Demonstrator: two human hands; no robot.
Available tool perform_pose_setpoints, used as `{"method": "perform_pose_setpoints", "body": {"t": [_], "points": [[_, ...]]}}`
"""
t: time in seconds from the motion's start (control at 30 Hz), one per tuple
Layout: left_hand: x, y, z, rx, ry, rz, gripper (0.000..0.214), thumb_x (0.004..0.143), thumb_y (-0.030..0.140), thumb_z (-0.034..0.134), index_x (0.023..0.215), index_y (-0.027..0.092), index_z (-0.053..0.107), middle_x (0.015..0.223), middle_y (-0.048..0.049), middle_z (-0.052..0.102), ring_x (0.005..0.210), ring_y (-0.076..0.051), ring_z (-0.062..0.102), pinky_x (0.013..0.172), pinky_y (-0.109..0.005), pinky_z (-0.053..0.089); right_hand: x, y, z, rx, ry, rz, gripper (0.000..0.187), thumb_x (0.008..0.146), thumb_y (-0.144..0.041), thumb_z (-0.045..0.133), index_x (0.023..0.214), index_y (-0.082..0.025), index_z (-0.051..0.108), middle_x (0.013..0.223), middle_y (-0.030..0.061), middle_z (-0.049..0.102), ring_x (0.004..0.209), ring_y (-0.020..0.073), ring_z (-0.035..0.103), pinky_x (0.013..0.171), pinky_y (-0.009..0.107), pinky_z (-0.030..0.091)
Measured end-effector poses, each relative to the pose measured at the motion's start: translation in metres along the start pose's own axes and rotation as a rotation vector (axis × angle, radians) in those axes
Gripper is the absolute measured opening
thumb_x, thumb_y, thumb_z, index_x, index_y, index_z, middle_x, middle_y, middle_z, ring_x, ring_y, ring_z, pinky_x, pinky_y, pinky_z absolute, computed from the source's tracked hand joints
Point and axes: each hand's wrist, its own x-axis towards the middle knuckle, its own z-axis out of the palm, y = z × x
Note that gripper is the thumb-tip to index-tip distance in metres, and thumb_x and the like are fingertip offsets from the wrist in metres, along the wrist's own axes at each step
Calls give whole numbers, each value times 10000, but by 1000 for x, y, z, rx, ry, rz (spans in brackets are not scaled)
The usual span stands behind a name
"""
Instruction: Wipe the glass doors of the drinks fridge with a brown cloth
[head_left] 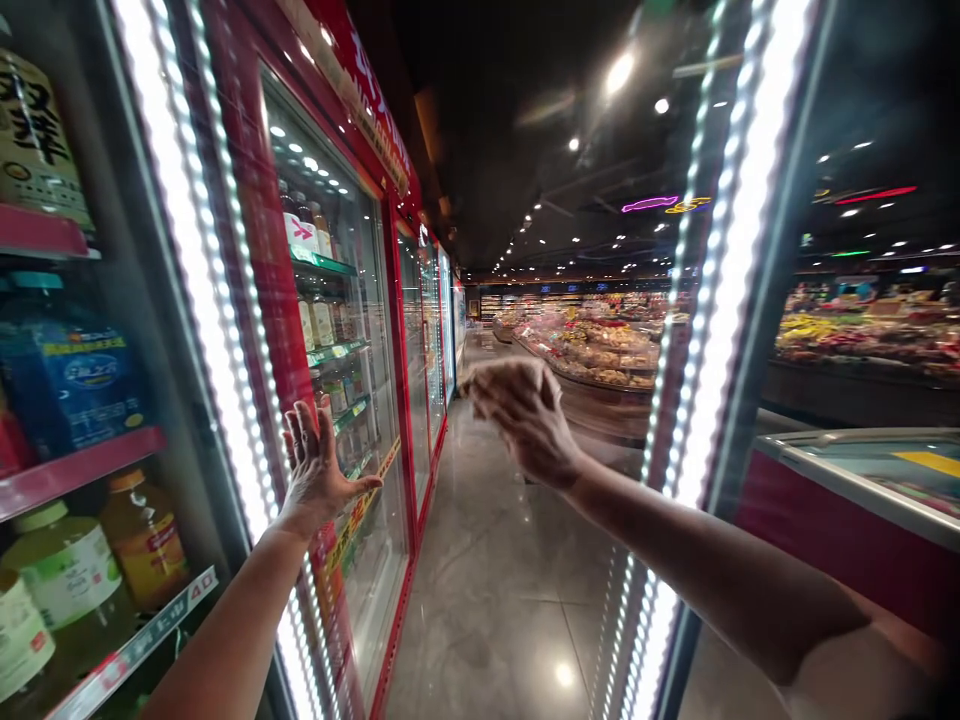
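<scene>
In front of me stands a glass door, framed by bright LED strips on both sides. My left hand is open, fingers spread and thumb out to the right, resting against the glass near the left strip. My right hand reaches in from the right at the middle of the pane. Its fingers are closed over a light brownish cloth, which lies against or very near the glass. Motion blurs the cloth and fingertips.
Shelves with a blue bottle and a green-labelled bottle stand close on the left. Through the glass show red-framed fridges, a grey tiled floor and produce displays. A chest freezer is at right.
</scene>
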Motion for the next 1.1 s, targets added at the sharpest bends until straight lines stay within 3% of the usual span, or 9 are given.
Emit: {"method": "perform_pose_setpoints", "body": {"t": [0.07, 0.13, 0.27, 0.37, 0.5, 0.6, 0.77, 0.97, 1.1], "points": [[-1, 1, -3, -7, -12, 12, 1493, 619, 757, 802, 1636, 214, -146, 1698, -177, -231, 1535, -384, -274, 1251, -657, -33, -9, -18, 9, 61, -68, -151, 591, 1021, -179, 465, 1589, -324, 388, 1610, -8, 456, 1549, 235, 331, 1310, 539, 106], [-1, 2, -7, -16, -21, 19, 1455, 645, 698, 825, 1643, 225, -121, 1705, -185, -203, 1540, -380, -264, 1247, -654, -53, -4, -25, 11, 90, -90, -191, 604, 1019, -172, 470, 1592, -340, 377, 1622, -30, 433, 1552, 217, 326, 1316, 511, 116], [-1, 2, -13, -35, -44, 10, 1374, 684, 607, 845, 1657, 213, -41, 1716, -215, -118, 1568, -399, -178, 1236, -673, -57, 32, -24, 9, 62, -29, -3, 637, 1016, -169, 482, 1611, -346, 335, 1642, -13, 388, 1576, 254, 268, 1308, 586, 117], [0, 3, -18, -50, -74, -20, 1239, 775, 564, 785, 1660, 224, -12, 1727, -206, -38, 1594, -373, -83, 1256, -650, -9, 38, -40, 20, 79, -4, 62, 665, 994, -143, 489, 1608, -355, 345, 1645, 6, 376, 1579, 288, 254, 1291, 650, 116], [-1, 4, -18, -46, -73, -88, 1175, 802, 555, 759, 1663, 247, 20, 1732, -182, 52, 1607, -338, -2, 1282, -599, 55, 24, -74, 44, 208, -110, -200, 654, 980, -133, 483, 1588, -354, 388, 1637, -17, 399, 1555, 230, 321, 1323, 557, 129], [-5, 3, -13, -34, -39, -96, 1155, 803, 562, 759, 1664, 238, 60, 1732, -179, 57, 1608, -329, -1, 1291, -572, 80, 40, -77, 45, 236, -125, -239, 626, 1000, -153, 476, 1579, -375, 395, 1647, -52, 378, 1562, 198, 303, 1336, 506, 113], [-17, 3, -4, 6, 40, -104, 1058, 839, 596, 703, 1656, 206, 157, 1719, -194, 149, 1610, -320, 78, 1296, -525, 153, 80, -76, 41, 185, -41, -9, 600, 1016, -144, 446, 1576, -357, 409, 1672, -32, 314, 1598, 250, 187, 1316, 612, 86], [-30, 10, 6, 36, 199, -145, 1038, 847, 658, 654, 1620, 112, 228, 1654, -276, 272, 1565, -390, 235, 1245, -568, 265, 77, -112, 66, 284, -125, -312, 579, 999, -151, 497, 1551, -319, 459, 1627, -18, 418, 1553, 219, 324, 1333, 530, 148], [-33, 10, 13, 0, 269, -249, 1171, 779, 703, 704, 1610, 60, 188, 1555, -324, 375, 1491, -449, 337, 1203, -618, 299, 109, -114, 68, 271, -74, -210, 588, 1006, -150, 487, 1552, -366, 448, 1649, -43, 375, 1579, 222, 256, 1338, 547, 109]]}}
